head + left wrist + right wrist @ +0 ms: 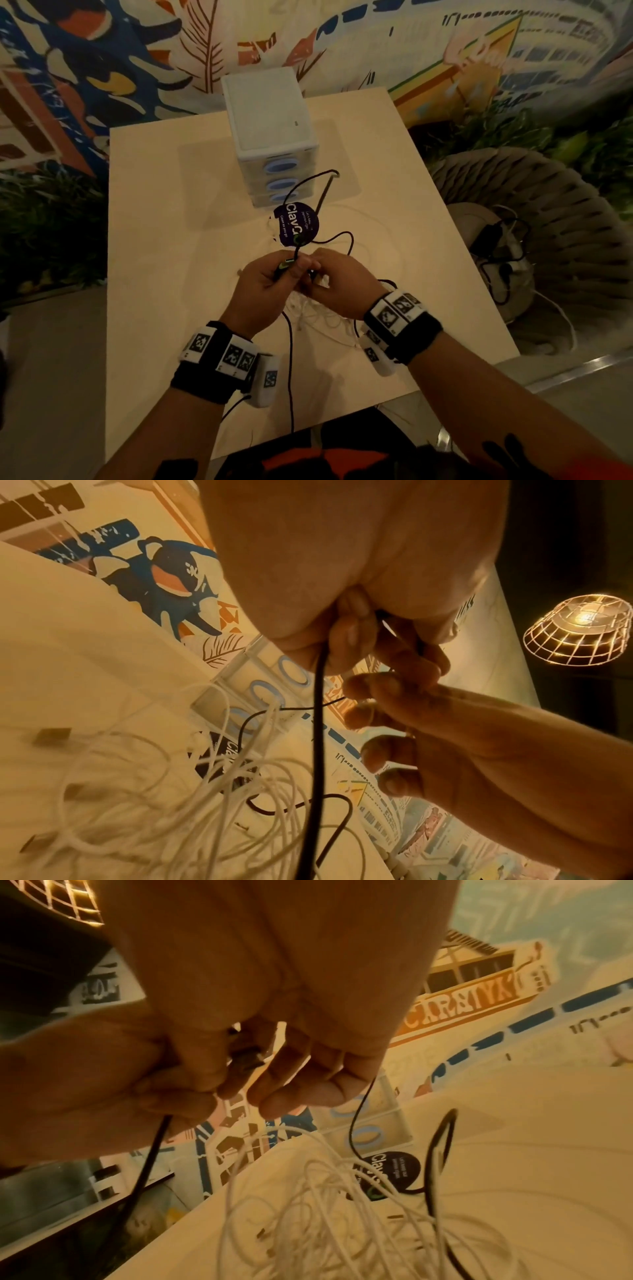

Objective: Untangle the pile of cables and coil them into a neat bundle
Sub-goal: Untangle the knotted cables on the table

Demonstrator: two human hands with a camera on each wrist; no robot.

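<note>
A tangle of thin white cables (318, 318) lies on the pale table (164, 240) under my hands, seen close in the wrist views (212, 804) (325, 1204). A black cable (291, 370) hangs from my left hand (294, 270) to the table's near edge. That hand grips its plug end (287, 263), and the cord drops from the palm (316, 737). My right hand (315, 270) meets the left, fingers curled (291, 1091), and pinches a thinner stretch of black cable (356, 1123) that loops away over the table (329, 174).
A white drawer unit (270, 116) with blue oval handles stands at the back of the table. A round dark sticker (296, 224) lies before it. A woven chair (548, 240) with chargers on its seat is at the right. A painted wall is behind.
</note>
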